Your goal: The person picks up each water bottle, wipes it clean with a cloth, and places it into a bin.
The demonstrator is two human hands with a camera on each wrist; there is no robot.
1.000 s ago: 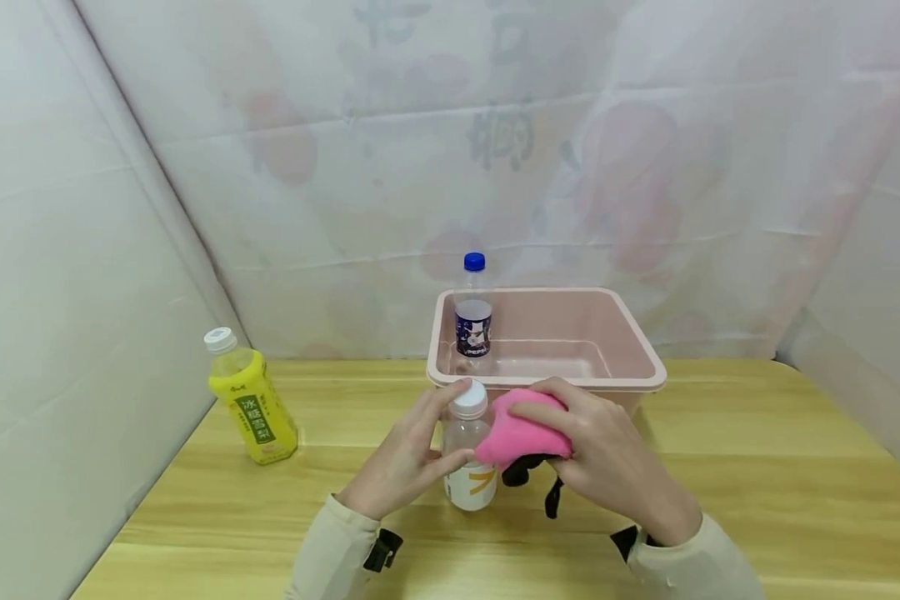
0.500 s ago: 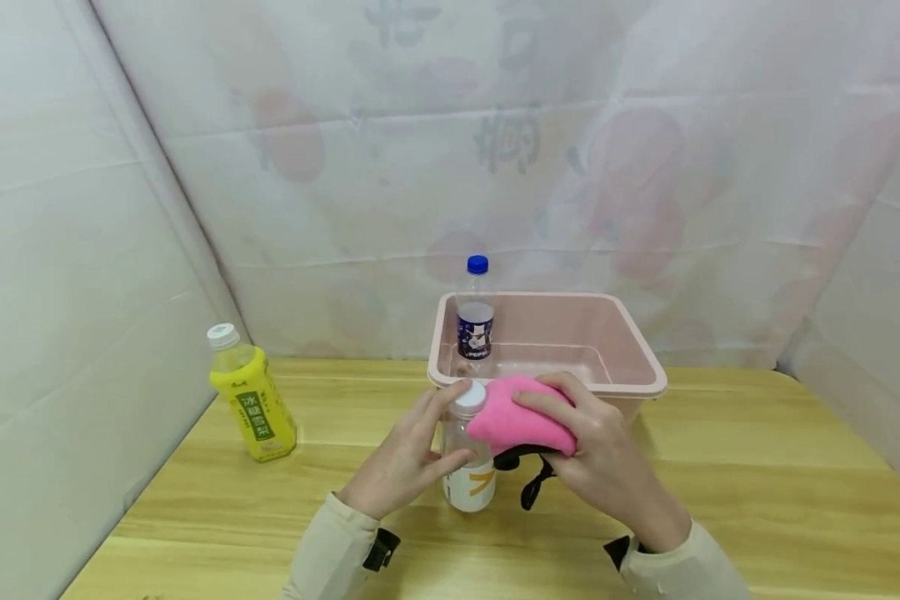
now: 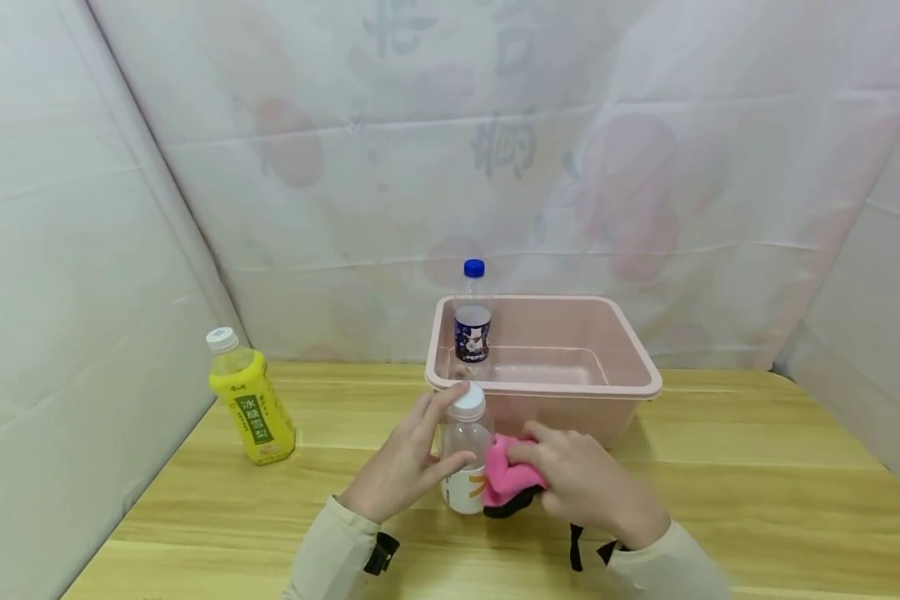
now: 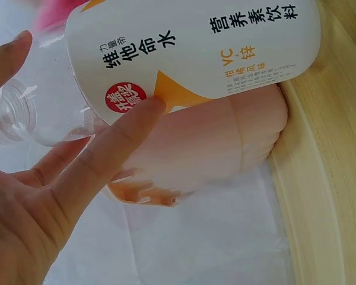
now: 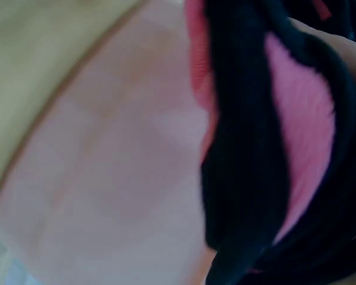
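Observation:
A clear bottle [image 3: 465, 496] with a white cap and a white-and-orange label stands upright on the table in front of the bin. My left hand [image 3: 412, 454] steadies it, index finger at the cap and thumb along the side. In the left wrist view the thumb lies across the label of that same bottle [image 4: 196, 47]. Bunched in my right hand [image 3: 581, 475] is a pink cloth [image 3: 510, 471] with black edging and a black loop, its front against the bottle's right side. Folds of the cloth [image 5: 302, 113] fill much of the right wrist view.
Behind the hands sits a pink plastic bin [image 3: 570, 425]. An empty-looking Pepsi bottle [image 3: 472, 337] with a blue cap stands in its left part. To the left, a yellow-labelled drink bottle [image 3: 255, 408] stands on the wooden table [image 3: 757, 483]. White fabric walls [image 3: 390, 192] surround the table.
My right hand has moved the pink cloth down along the bottle, from near the cap to the label, and it is more bunched. The left hand keeps its place on the bottle.

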